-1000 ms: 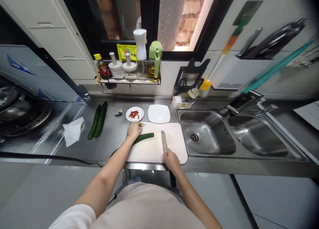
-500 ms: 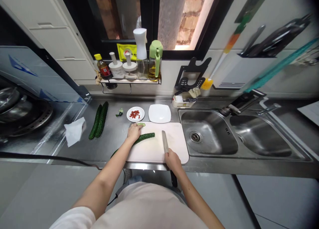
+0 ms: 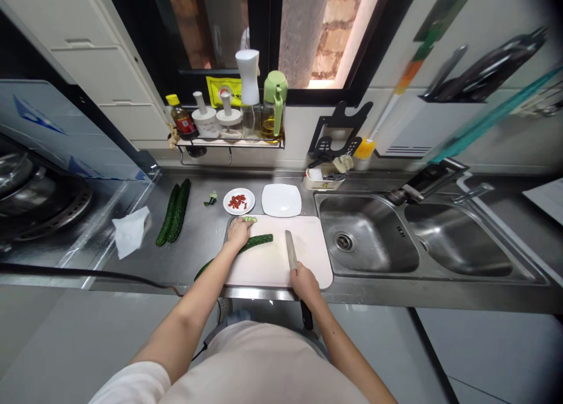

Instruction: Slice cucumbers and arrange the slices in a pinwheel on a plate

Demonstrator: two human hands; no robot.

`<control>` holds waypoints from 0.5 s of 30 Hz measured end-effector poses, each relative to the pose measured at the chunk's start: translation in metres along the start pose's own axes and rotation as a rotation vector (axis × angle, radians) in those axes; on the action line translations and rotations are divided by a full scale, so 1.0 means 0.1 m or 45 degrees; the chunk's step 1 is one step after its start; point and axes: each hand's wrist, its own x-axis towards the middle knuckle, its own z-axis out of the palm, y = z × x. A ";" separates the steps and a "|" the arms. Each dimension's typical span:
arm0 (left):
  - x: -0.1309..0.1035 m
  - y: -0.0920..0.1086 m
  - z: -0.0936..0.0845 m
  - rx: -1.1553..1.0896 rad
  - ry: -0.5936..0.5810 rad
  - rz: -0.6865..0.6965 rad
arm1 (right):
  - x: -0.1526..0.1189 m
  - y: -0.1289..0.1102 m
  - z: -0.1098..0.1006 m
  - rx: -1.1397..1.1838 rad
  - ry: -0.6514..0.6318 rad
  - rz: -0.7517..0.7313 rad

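At the far left part of the white cutting board, my left hand has its fingers closed about a short row of pale green cucumber slices. Under that wrist lies a cut cucumber, its cut end pointing right; my forearm hides part of it and its other end sticks out at the left. My right hand grips a kitchen knife near the board's front edge. The blade points away from me over the board, apart from the cucumber, and the dark handle's end shows below the hand.
Behind the board are a white plate and a small dish of red pieces. Two whole cucumbers, cucumber scraps and a crumpled tissue lie left. A double sink is right; a condiment rack hangs behind.
My left hand has shifted very slightly to the right at the slices, and a bit more of them shows. My right hand and the knife have stayed in place.
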 end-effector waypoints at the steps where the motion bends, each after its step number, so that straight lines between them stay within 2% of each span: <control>1: 0.00 0.00 0.00 0.002 -0.001 0.001 | 0.00 0.00 0.00 0.002 0.002 -0.002; 9: -0.01 0.04 -0.03 0.006 -0.026 -0.013 | 0.00 0.00 0.00 0.000 0.001 -0.002; 15: -0.04 0.06 -0.07 0.046 -0.017 -0.147 | 0.00 0.00 -0.01 0.003 -0.010 0.003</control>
